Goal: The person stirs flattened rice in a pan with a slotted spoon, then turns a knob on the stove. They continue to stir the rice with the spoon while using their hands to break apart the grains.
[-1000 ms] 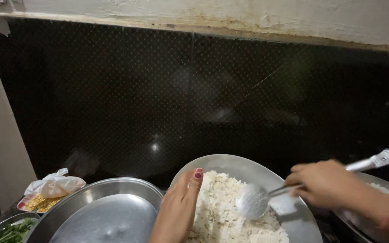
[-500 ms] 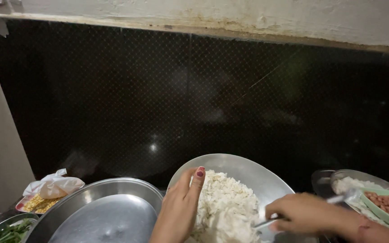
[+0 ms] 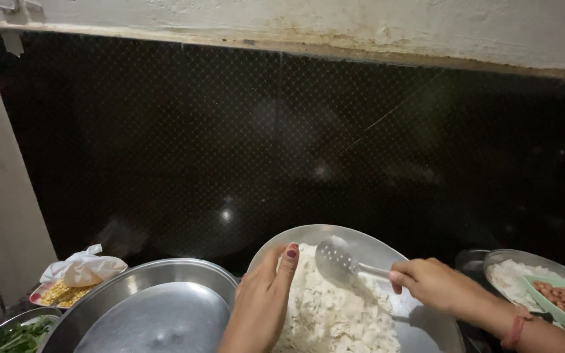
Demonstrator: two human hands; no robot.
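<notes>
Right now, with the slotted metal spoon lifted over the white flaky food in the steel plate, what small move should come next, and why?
Probably lower the slotted metal spoon into the heap of white flaky food. The right hand holds its handle with the bowl raised and apparently empty above the heap, while the left hand rests on the food's left edge inside the round steel plate, so nothing blocks the dip.

Two bare forearms without sleeves, left hand (image 3: 259, 307) with dark red thumbnail polish, right hand (image 3: 434, 284) with red wrist thread

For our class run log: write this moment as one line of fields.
left hand: resting on white flaked food | right hand: holding perforated metal ladle over it | container: round steel platter
</notes>
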